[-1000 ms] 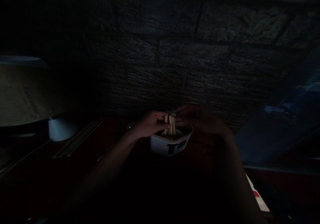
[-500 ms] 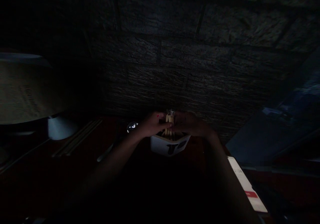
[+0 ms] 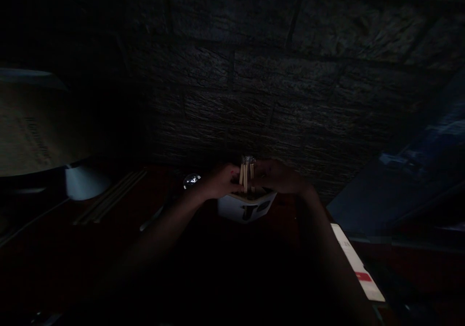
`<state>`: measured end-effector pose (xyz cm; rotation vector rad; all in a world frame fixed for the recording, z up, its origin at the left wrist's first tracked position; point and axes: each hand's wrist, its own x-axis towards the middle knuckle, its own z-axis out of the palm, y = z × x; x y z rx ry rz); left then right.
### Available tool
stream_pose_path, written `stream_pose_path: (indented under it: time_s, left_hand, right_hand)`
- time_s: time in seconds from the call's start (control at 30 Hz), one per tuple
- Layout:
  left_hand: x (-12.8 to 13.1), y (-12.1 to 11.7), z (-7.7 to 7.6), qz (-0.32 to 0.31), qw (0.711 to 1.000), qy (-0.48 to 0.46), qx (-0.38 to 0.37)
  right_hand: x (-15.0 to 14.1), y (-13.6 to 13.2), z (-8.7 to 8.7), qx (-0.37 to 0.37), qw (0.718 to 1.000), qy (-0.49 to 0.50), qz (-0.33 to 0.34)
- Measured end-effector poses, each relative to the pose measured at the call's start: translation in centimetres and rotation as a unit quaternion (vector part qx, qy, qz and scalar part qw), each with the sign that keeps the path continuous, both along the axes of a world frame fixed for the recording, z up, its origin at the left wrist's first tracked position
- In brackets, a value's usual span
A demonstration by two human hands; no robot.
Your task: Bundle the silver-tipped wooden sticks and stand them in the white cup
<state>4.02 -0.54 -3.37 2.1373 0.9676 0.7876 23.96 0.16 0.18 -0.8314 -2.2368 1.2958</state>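
Observation:
In very dim light, a bundle of thin pale wooden sticks [image 3: 244, 177] stands upright in a white box [image 3: 232, 210] with dark marks on its front. My left hand [image 3: 222, 180] is closed about the left side of the sticks, its thumb in front of them. From the right, my right hand [image 3: 281, 176] bends its fingers against the right-hand sticks, just above the box rim. Something clear and shiny [image 3: 248, 159], perhaps plastic, shows at the stick tops. The far fingers of both hands are hidden or too dark to see well.
A shiny round object [image 3: 192, 181] stands left of the box. Farther left are long thin sticks [image 3: 112, 197], a pale cone-shaped object [image 3: 85, 183] and a large tan printed shape [image 3: 39, 127]. A lit phone screen [image 3: 358, 263] lies at right. The stone-block wall [image 3: 254, 79] rises behind.
My thumbs, which met in front of the sticks, have drawn apart, and the sticks now show as separate groups. The view has shifted slightly.

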Motion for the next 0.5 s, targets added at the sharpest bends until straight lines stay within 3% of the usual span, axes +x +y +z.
stream_pose_path:
  time_s: [0.07, 0.2, 0.27, 0.4, 0.5]
  left_hand:
    - [-0.1, 0.3, 0.1, 0.01, 1.0, 0.01, 0.019]
    - [-0.6, 0.7, 0.3, 0.013, 0.999, 0.031, 0.037]
    - [-0.7, 0.7, 0.5, 0.004, 0.999, 0.032, 0.027]
    - [-0.6, 0.7, 0.7, 0.0, 0.999, -0.04, -0.035]
    - [-0.6, 0.8, 0.9, 0.004, 0.993, -0.095, -0.07]
  right_hand:
    - [-0.4, 0.0, -0.2, -0.004, 1.0, 0.004, -0.01]
    - [-1.1, 0.5, -0.9, 0.09, 0.992, -0.019, -0.083]
    - [-1.1, 0.9, -1.3, 0.115, 0.989, -0.018, -0.088]
    - [-0.8, 1.2, -1.4, 0.088, 0.994, 0.019, -0.066]
    - [-0.5, 1.2, -1.1, 0.075, 0.992, 0.016, -0.096]
